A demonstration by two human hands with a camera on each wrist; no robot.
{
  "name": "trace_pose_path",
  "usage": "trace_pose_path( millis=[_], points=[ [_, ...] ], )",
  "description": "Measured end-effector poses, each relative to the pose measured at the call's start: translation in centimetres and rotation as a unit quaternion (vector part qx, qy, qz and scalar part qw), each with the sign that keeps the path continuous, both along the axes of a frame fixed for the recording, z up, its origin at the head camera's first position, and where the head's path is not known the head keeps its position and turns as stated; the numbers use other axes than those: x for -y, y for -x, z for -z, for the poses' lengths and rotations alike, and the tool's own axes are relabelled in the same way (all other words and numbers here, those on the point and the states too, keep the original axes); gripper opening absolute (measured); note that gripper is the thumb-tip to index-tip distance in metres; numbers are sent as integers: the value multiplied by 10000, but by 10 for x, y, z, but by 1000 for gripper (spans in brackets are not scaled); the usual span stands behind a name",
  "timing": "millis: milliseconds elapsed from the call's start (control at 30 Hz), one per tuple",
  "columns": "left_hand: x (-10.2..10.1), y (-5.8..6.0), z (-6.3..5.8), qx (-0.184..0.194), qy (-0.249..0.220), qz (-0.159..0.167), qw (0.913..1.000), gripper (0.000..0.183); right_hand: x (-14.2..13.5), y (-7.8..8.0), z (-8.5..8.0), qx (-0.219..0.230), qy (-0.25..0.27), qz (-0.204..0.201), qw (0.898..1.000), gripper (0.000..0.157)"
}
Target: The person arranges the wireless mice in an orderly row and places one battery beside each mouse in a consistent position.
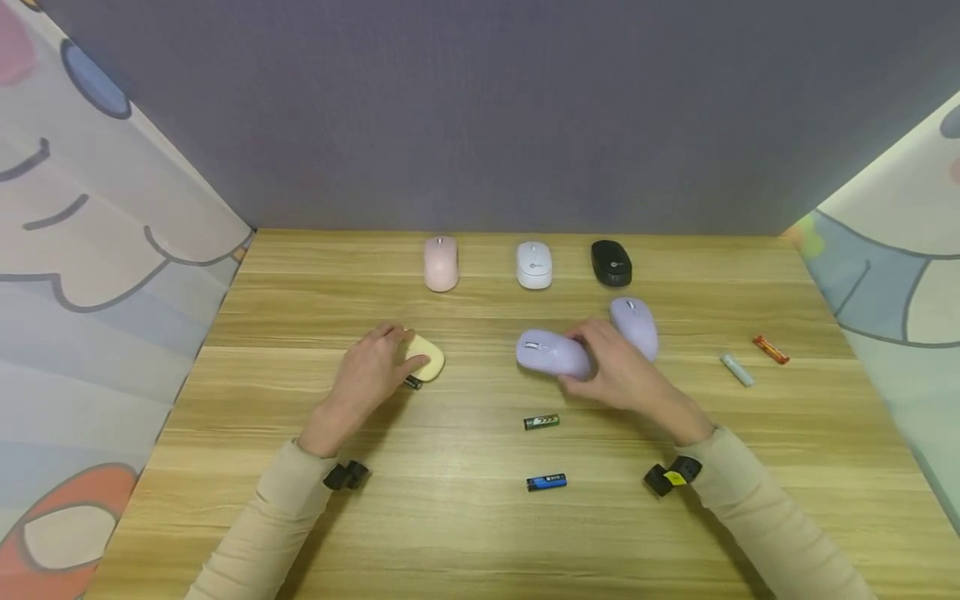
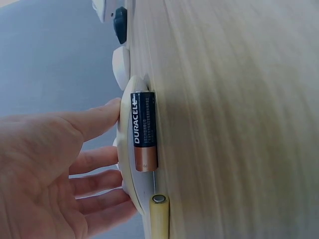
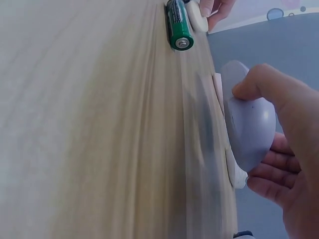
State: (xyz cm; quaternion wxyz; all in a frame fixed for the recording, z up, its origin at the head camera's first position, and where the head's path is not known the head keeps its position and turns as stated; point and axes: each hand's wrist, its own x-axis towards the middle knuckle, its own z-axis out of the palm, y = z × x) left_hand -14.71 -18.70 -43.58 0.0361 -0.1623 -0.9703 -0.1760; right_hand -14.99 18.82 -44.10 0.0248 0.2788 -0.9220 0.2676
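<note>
My left hand (image 1: 365, 372) holds a pale yellow computer mouse (image 1: 427, 358) at the table's left middle, thumb on one side and fingers on the other. Just in front of that mouse lies a black and copper Duracell battery (image 2: 144, 130), mostly hidden in the head view. A lilac mouse (image 1: 551, 352) is pinched between thumb and fingers of my right hand (image 1: 618, 371). The right wrist view shows this mouse (image 3: 249, 124) raised off the wood and tilted. A second lilac mouse (image 1: 636, 327) rests right behind the right hand, partly covered by it.
Along the back stand a pink mouse (image 1: 441, 264), a white mouse (image 1: 534, 265) and a black mouse (image 1: 611, 263). A green battery (image 1: 542, 422) and a blue battery (image 1: 547, 482) lie at front centre. To the right are a pale battery (image 1: 738, 370) and a red-orange battery (image 1: 772, 350).
</note>
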Motion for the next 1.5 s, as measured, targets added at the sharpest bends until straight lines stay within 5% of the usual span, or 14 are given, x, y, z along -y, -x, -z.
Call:
trace_pose_path(
  millis=[867, 1500],
  points=[
    [-1, 0, -1, 55, -35, -49, 10000, 53, 18, 12, 8, 515, 120, 1490, 9874, 59],
    [-1, 0, -1, 121, -16, -66, 9999, 55, 30, 12, 7, 893, 43, 1837, 9789, 67]
  ],
)
